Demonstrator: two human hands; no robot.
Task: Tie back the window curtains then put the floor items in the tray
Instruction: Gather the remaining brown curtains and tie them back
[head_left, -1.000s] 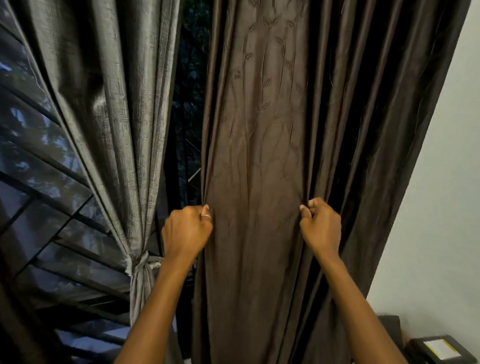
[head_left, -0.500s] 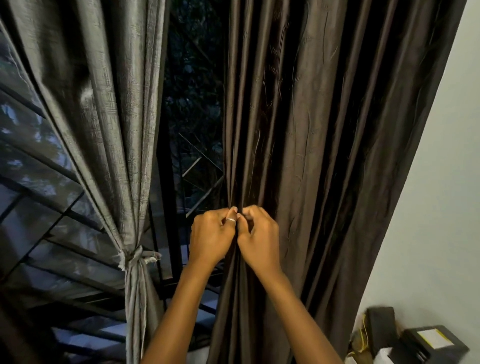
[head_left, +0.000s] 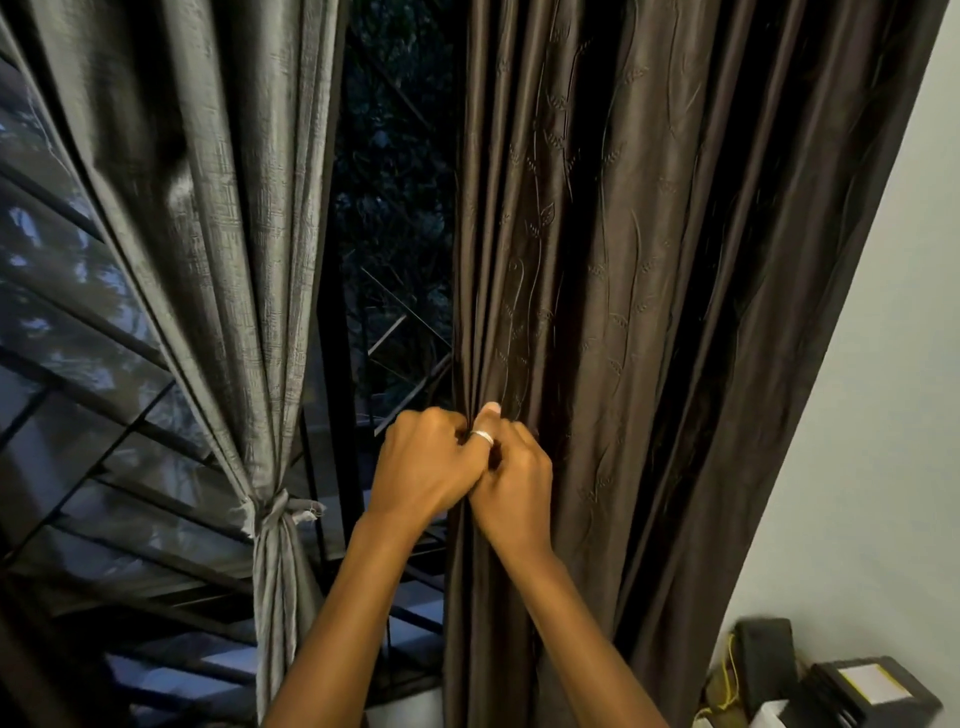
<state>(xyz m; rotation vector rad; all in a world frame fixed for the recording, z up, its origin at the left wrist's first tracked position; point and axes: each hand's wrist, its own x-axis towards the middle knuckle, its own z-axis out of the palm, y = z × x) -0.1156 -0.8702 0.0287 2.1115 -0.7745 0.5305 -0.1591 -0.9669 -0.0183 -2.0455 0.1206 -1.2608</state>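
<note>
Brown curtain (head_left: 649, 312) hangs right of the dark window gap, its inner edge bunched where the left hand (head_left: 426, 467) and right hand (head_left: 514, 488) touch, fingers of both clenched on the pleats. Slippery folds nearer the wall could escape, leaving a loose bundle, unlike the knotted grey curtain (head_left: 208, 208).

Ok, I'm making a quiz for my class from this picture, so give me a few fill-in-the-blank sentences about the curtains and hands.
1. The grey curtain is already ____ with a knot.
2. Both hands grip the ____ curtain.
3. The ring is on the ____ hand.
4. The right hand touches the left ____.

Missing words: tied; brown; left; hand
</note>
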